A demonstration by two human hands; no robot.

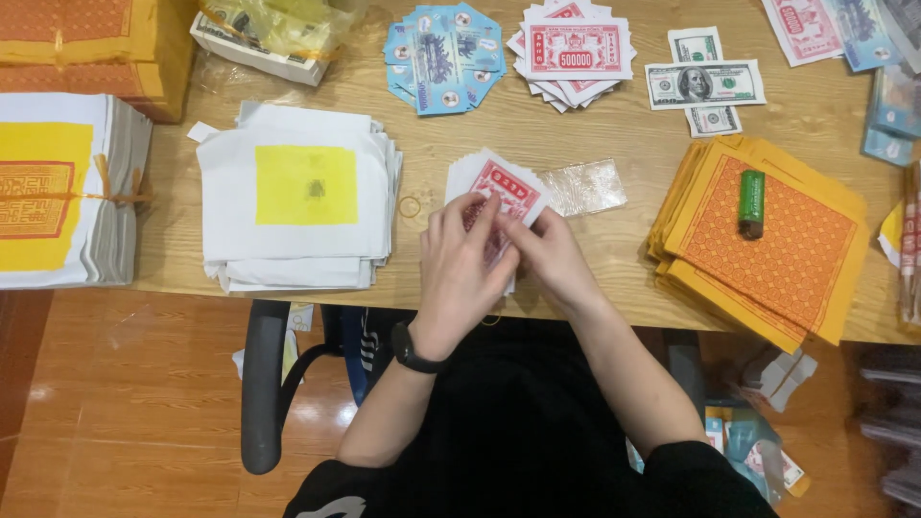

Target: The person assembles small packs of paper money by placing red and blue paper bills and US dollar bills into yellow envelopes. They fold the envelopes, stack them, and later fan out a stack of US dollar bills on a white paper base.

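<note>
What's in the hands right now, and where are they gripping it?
Both hands, left hand and right hand, hold a small stack of red-and-white paper notes by its near lower end.

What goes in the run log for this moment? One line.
left hand: holds red-and-white notes | right hand: on same stack | beside: clear wrapper, rubber band

Your wooden desk (614, 144) carries stacks of white paper with yellow squares (297, 197), a tied white bundle (67, 192), orange sheets (767, 240), fanned blue notes (443, 58), red-and-white notes (576, 53), grey-green bills (705, 84), a clear wrapper (585, 185) and a rubber band (410, 206).
</note>
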